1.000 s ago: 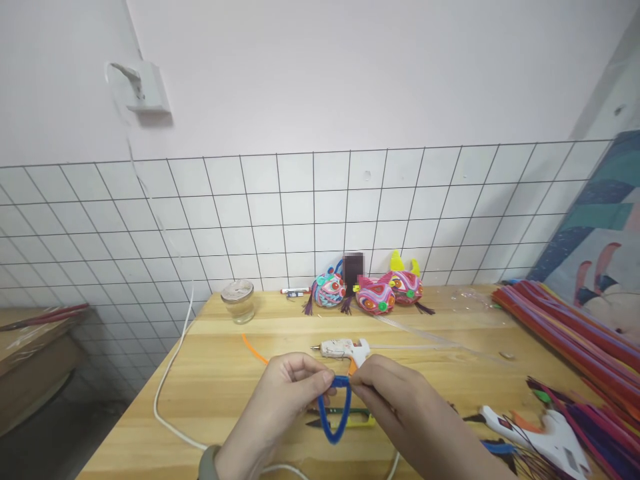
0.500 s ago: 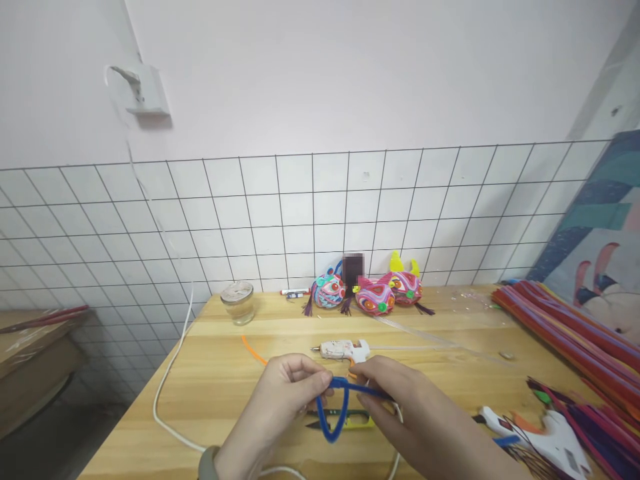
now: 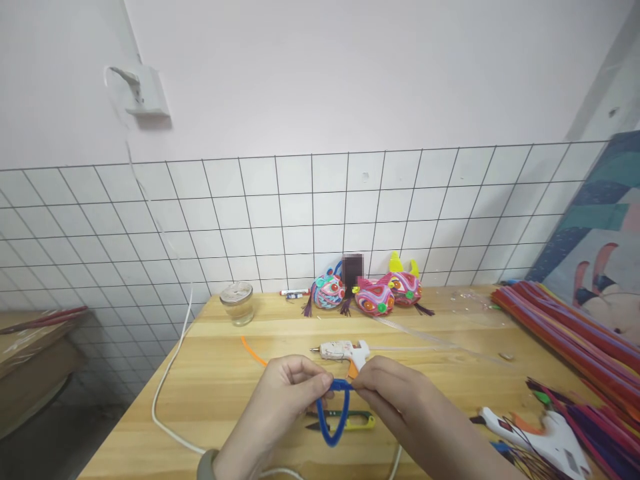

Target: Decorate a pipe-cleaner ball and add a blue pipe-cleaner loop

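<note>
A blue pipe cleaner is bent into a hanging loop with a twisted top. My left hand pinches the loop's upper left between thumb and fingers. At the upper right, my right hand grips the same pipe cleaner close to the twist. Below and behind the loop lie thread snips with a yellow-green handle, partly seen through it. A white hot glue gun with an orange trigger rests on the table just beyond my hands. To the left, an orange pipe cleaner runs partly behind my left hand.
Colourful fuzzy figures stand by the tiled wall. A glass jar sits at the table's back left. At right are bundled pipe cleaners and a second glue gun. A white cable crosses the left edge.
My right hand has moved slightly left along the blue pipe cleaner, closer to the twist. The free blue length that showed across its fingers is now hidden. My left hand stays in place.
</note>
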Tool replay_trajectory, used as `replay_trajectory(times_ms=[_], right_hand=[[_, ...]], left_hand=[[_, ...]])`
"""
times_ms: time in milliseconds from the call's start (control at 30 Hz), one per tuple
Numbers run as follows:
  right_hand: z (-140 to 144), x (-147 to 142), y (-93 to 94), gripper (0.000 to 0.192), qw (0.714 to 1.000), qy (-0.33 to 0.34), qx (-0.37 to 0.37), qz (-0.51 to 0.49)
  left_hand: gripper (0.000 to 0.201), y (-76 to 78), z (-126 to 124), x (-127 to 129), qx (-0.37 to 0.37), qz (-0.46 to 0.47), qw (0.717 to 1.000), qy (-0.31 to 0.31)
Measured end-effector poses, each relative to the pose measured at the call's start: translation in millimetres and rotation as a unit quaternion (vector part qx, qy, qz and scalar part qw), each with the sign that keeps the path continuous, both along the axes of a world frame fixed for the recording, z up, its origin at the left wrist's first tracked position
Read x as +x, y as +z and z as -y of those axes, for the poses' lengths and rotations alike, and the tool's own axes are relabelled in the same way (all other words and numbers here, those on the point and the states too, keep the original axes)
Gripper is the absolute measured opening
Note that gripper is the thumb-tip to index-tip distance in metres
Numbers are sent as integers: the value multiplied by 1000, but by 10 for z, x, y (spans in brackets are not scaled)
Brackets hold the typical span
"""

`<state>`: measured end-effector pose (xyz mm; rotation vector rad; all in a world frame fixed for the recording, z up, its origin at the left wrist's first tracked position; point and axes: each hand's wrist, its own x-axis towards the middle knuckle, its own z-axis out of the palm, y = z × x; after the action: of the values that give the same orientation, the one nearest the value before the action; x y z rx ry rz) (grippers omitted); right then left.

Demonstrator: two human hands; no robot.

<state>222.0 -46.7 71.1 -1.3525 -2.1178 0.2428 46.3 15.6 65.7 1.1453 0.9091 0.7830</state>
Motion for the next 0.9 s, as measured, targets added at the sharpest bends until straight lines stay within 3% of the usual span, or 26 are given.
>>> replay_trajectory(times_ms=[900], right_hand=[[-10, -10, -29, 20, 1000, 1, 7, 16]], left_hand=[[29, -75, -27, 12, -6, 11, 1000, -11]])
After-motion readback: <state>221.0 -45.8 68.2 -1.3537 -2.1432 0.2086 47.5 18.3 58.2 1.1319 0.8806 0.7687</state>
